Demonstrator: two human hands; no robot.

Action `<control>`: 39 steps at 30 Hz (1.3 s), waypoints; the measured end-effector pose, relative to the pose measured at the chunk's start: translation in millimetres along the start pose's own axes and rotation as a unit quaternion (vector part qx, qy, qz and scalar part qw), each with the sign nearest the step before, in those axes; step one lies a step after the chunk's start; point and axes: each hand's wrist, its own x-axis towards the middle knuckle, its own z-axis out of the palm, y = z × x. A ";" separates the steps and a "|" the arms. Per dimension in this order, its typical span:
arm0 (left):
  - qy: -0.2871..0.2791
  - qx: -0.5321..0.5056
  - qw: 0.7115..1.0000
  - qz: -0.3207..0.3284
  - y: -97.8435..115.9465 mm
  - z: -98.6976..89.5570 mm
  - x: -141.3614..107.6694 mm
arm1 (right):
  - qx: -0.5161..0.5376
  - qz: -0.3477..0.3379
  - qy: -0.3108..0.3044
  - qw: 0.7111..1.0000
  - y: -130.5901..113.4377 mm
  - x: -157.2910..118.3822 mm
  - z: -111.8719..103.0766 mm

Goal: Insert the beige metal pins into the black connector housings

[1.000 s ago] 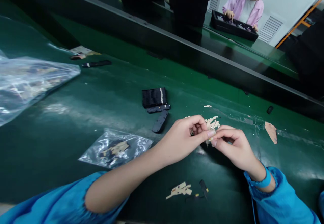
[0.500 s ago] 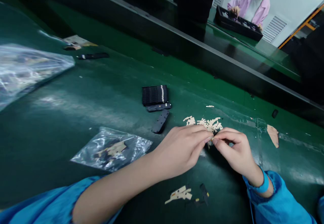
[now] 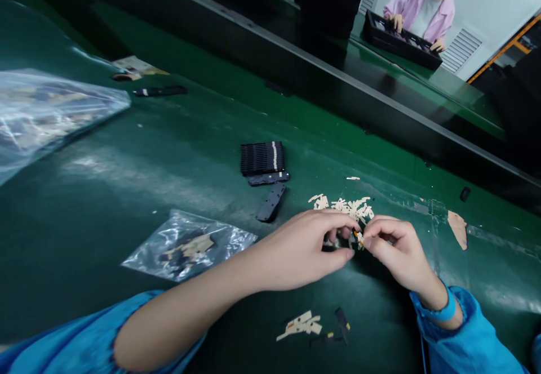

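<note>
My right hand [image 3: 395, 250] pinches a small cream-and-orange piece [image 3: 359, 238] between thumb and fingertips. Close on its left is my left hand [image 3: 310, 250], its thumb and fingers apart, the fingertips beside the piece; whether they touch it I cannot tell. Just beyond the hands lies a loose heap of cream paper-like strips [image 3: 353, 208], partly hidden by my left hand. Nearer to me are several cream cut pieces [image 3: 302, 324] and some thin black pieces with yellow spots [image 3: 341, 326].
A row of stacked black plastic parts [image 3: 260, 159] stands left of the heap, with a loose black part [image 3: 271, 202] in front. A clear bag [image 3: 236, 241] holds cream and dark pieces. At far left is a larger plastic bag [image 3: 63, 109]. Across the partition a person [image 3: 418, 13] handles a black tray.
My left thumb and fingers have parted from their pinch at the small piece. My right hand still pinches it. The whole view has shifted slightly.
</note>
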 end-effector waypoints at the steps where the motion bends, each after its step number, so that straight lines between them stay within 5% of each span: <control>1: -0.010 -0.065 0.998 -0.005 2.0 0.3 0.0 | -0.006 0.001 -0.007 1.000 0.2 -0.1 0.5; 7: -0.006 -0.180 0.983 -0.031 -2.6 4.0 0.4 | -0.057 -0.019 -0.021 0.998 2.5 -1.5 2.0; 13: 0.096 -0.086 0.992 -0.011 -3.6 6.9 -1.7 | -0.244 -0.117 0.092 0.958 -3.2 -5.2 2.6; 15: 0.109 -0.047 0.993 0.011 -1.6 8.7 -3.0 | -0.266 -0.136 0.082 0.951 -6.0 -7.1 4.3; 21: 0.062 0.024 0.996 0.065 -1.6 16.3 -5.9 | -0.253 -0.116 0.018 0.960 -7.2 -10.6 8.5; 39: 0.060 -0.008 0.997 0.053 2.1 14.4 -5.2 | -0.205 -0.090 -0.006 0.975 -5.5 -6.9 3.3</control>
